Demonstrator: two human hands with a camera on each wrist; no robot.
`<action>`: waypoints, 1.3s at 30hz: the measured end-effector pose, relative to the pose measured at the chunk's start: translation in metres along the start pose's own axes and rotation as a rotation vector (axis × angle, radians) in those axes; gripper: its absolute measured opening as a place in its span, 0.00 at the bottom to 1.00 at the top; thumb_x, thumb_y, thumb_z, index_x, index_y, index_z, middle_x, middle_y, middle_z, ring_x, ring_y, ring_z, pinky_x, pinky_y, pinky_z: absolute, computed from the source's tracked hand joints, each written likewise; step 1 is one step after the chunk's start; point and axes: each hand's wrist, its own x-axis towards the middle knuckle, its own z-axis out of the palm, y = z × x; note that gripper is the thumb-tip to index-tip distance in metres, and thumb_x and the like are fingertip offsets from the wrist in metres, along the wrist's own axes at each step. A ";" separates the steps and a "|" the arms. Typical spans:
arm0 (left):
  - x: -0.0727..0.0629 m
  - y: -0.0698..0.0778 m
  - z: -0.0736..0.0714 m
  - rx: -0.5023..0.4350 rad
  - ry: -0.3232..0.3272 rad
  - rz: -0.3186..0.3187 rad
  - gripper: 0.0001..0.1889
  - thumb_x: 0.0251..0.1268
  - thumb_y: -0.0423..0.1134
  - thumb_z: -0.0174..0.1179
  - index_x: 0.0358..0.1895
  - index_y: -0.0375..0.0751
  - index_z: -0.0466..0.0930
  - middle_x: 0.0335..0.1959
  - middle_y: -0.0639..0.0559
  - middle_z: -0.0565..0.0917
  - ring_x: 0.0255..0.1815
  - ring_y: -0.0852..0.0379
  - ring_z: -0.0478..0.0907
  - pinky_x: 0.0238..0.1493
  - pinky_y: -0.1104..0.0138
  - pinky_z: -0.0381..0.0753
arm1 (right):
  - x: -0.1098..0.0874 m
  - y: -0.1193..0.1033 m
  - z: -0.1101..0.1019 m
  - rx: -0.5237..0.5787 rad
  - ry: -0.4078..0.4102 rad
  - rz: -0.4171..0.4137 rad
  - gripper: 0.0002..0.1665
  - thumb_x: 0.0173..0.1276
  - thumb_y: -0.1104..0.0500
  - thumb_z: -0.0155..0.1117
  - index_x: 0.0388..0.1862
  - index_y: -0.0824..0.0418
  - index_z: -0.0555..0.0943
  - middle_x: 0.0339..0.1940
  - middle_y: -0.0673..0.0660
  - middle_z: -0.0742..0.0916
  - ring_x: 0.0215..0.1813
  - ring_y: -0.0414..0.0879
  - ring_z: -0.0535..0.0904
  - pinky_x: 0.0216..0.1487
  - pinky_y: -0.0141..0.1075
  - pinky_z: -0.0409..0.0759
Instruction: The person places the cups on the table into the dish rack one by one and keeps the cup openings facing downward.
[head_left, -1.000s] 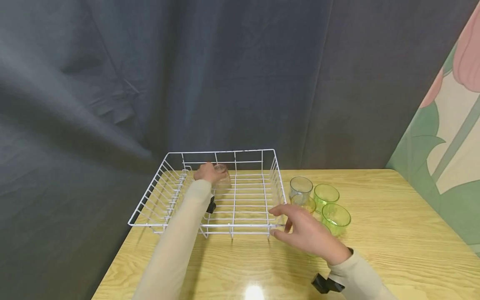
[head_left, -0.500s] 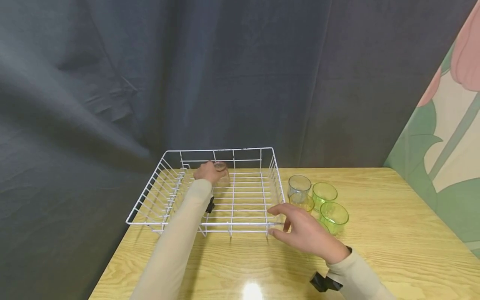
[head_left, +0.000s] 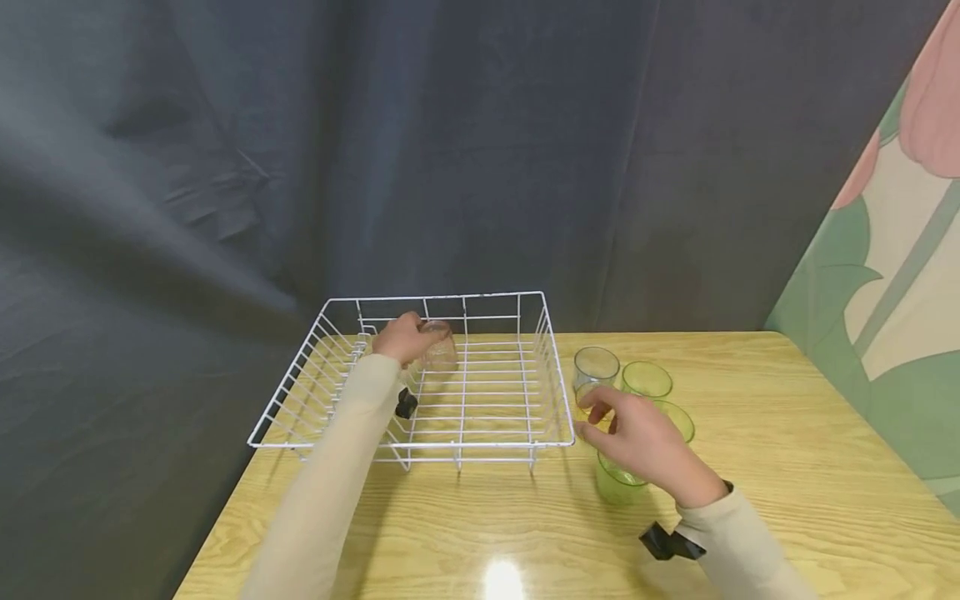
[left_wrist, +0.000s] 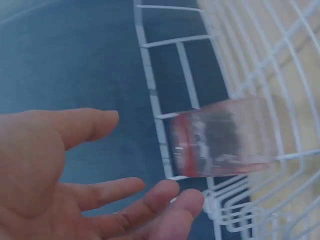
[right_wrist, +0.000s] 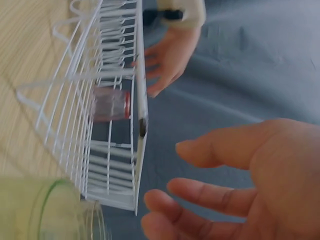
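Observation:
A pink-tinted clear glass [head_left: 439, 357] stands at the back left of the white wire dish rack [head_left: 495, 444]. Just above and left of it is my left hand [head_left: 403, 337]; in the left wrist view its thumb and fingers are spread, apart from the glass [left_wrist: 225, 140], and nothing is held. To the right of the rack, my right hand [head_left: 645, 437] hovers over a group of glasses, fingers loosely bent and holding nothing. Around it are a blue-grey glass [head_left: 596, 364] and several green ones, one green glass [head_left: 618, 483] at the front. My hand hides part of the group.
The rack's raised wire rim stands between the group of glasses and the pink glass. Upright wire prongs [head_left: 348, 367] line its left side. A dark curtain [head_left: 480, 167] hangs behind the wood-grain table [head_left: 787, 450], and a flower-patterned cloth [head_left: 892, 317] is at the right.
My left hand has let go of the pink glass and lifted slightly up and left. My right hand has moved right and up from the rack's front corner, over the glasses.

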 end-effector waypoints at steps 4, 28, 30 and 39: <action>-0.024 0.001 -0.014 -0.020 0.038 0.056 0.37 0.68 0.66 0.53 0.64 0.35 0.74 0.56 0.37 0.82 0.38 0.45 0.83 0.42 0.53 0.80 | -0.003 0.010 -0.002 -0.048 -0.026 0.046 0.11 0.66 0.55 0.68 0.44 0.59 0.82 0.30 0.49 0.85 0.20 0.39 0.72 0.22 0.36 0.70; -0.123 0.030 0.022 -0.135 -0.011 0.234 0.15 0.72 0.53 0.57 0.36 0.47 0.84 0.23 0.54 0.81 0.17 0.59 0.68 0.21 0.64 0.68 | -0.013 0.043 -0.025 -0.252 -0.237 0.390 0.28 0.67 0.42 0.62 0.13 0.50 0.63 0.13 0.45 0.64 0.19 0.41 0.59 0.20 0.35 0.59; -0.125 0.030 0.025 -0.137 -0.016 0.241 0.14 0.72 0.52 0.57 0.36 0.47 0.84 0.18 0.56 0.76 0.17 0.59 0.67 0.20 0.64 0.66 | -0.013 0.044 -0.021 -0.241 -0.249 0.385 0.27 0.66 0.43 0.63 0.13 0.51 0.64 0.14 0.46 0.65 0.19 0.41 0.59 0.20 0.35 0.59; -0.131 0.034 0.030 -0.144 -0.033 0.259 0.17 0.73 0.52 0.56 0.40 0.43 0.85 0.19 0.57 0.77 0.18 0.59 0.69 0.23 0.64 0.69 | -0.008 0.047 -0.013 -0.243 -0.303 0.323 0.18 0.67 0.49 0.63 0.30 0.64 0.80 0.28 0.59 0.83 0.29 0.49 0.76 0.26 0.45 0.74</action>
